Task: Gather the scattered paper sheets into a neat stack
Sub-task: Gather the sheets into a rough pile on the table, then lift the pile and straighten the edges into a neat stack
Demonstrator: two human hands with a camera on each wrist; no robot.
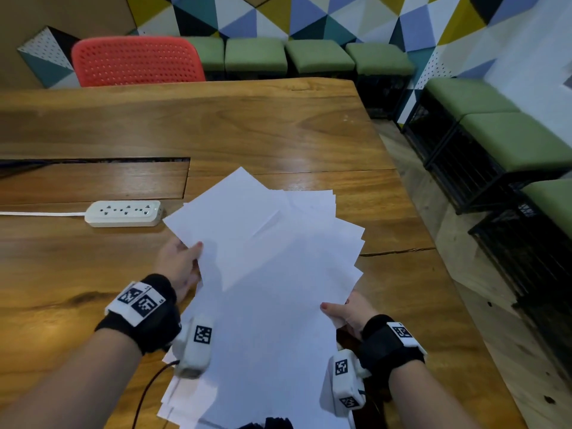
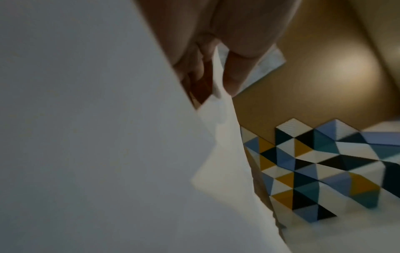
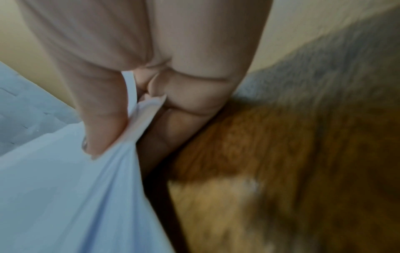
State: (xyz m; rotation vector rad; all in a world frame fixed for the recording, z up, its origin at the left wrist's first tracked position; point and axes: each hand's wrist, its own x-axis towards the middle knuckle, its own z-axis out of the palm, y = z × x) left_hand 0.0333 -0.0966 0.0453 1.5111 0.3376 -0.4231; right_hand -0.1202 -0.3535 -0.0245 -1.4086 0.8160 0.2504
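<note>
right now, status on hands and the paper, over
Left hand and right hand both pinching the fanned white paper sheets. Sheets gathered but splayed, not squared. White power strip on the wooden table, clear of the sheets.

Wooden table (image 1: 278, 125), red chair (image 1: 136, 61), green stools (image 1: 318, 55) (triangle-patterned wall (image 1: 278, 13)).

The paper sheets (image 1: 266, 274) sit fanned over the bench (image 1: 278, 134) between the left hand (image 1: 181, 267) and right hand (image 1: 349, 314), with the power strip (image 1: 123, 213) to their left and the chair (image 1: 136, 61) behind the bench.
</note>
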